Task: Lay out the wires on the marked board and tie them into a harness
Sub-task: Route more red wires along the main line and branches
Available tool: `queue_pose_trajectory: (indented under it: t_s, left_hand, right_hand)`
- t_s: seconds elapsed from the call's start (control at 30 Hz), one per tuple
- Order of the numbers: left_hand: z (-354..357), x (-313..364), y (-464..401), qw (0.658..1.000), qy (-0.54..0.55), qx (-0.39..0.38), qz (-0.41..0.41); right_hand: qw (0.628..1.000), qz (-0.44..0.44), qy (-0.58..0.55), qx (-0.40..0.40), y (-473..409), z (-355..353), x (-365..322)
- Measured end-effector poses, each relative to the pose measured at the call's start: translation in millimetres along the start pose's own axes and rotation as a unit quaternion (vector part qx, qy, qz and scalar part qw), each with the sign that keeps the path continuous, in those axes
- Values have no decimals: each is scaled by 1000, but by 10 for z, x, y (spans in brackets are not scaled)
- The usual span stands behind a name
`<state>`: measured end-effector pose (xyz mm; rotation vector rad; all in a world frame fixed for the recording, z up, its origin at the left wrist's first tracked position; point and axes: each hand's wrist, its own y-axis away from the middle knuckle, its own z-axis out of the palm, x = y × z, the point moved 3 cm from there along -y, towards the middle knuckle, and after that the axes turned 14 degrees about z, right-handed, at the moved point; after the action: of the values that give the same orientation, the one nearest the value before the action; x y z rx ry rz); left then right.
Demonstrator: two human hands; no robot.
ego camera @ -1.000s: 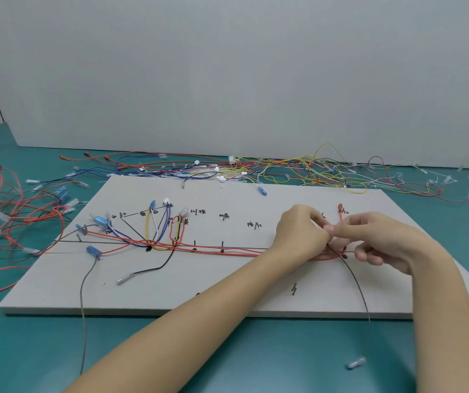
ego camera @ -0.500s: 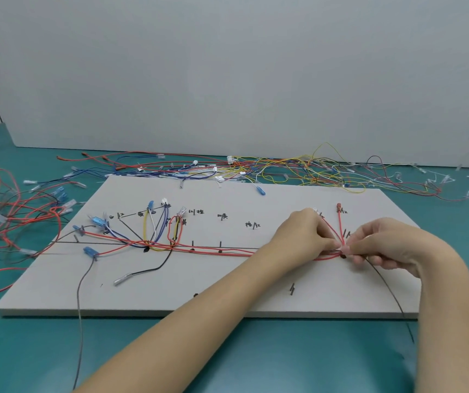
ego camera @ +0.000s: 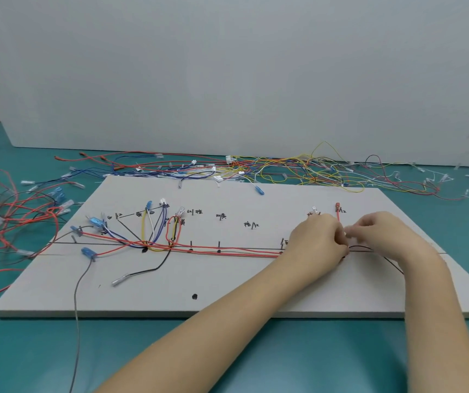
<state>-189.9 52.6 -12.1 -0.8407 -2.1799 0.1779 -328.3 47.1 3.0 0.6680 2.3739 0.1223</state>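
A grey marked board lies on the teal table. Red wires run along its drawn centre line from the coloured loops at the left to the right end. There my left hand pinches the red wire bundle beside a peg. My right hand meets it fingertip to fingertip and pinches a thin black wire that trails off under my right forearm. A red terminal stands just behind my hands.
Loose wires in several colours are heaped behind the board. A tangle of red wires lies to its left. A black wire with a clear terminal lies on the board's front left, and a grey wire hangs over the near edge.
Both hands have dropped lower onto the board's right end and stayed together. The black wire, earlier trailing toward the front edge, now lies flatter and runs under my right forearm.
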Motion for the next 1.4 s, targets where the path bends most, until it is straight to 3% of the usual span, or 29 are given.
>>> queue_pose_trajectory:
  t_s: [0.1, 0.6, 0.77, 1.0, 1.13, 1.27, 1.33, 1.4]
  left_hand:
    - [32, 1, 8, 999, -39, 9, -8]
    - [-150, -66, 25, 996, -87, -2, -6]
    - [-273, -177, 56, 996, -89, 5, -18]
    - [-254, -204, 7, 998, -47, -16, -25]
    - [-223, -198, 17, 998, -51, -6, 24]
    - [-185, -145, 0, 991, -109, -43, 66]
    - [-193, -66, -53, 976, -184, -77, 81]
    - [-217, -1, -95, 975, -187, -94, 71]
  right_hand:
    - [998, -12, 61, 8, -3, 103, -55]
    - [983, -167, 44, 57, 9, 224, -168]
    - [981, -179, 23, 68, -9, 357, -247]
    - [991, -131, 5, 24, -32, 320, -204]
    - [996, -83, -41, 1, -14, 190, -109]
    - [998, -14, -23, 58, -12, 146, -84]
    - [993, 22, 35, 110, 47, 189, -137]
    - [980, 24, 91, 177, 115, 212, -219]
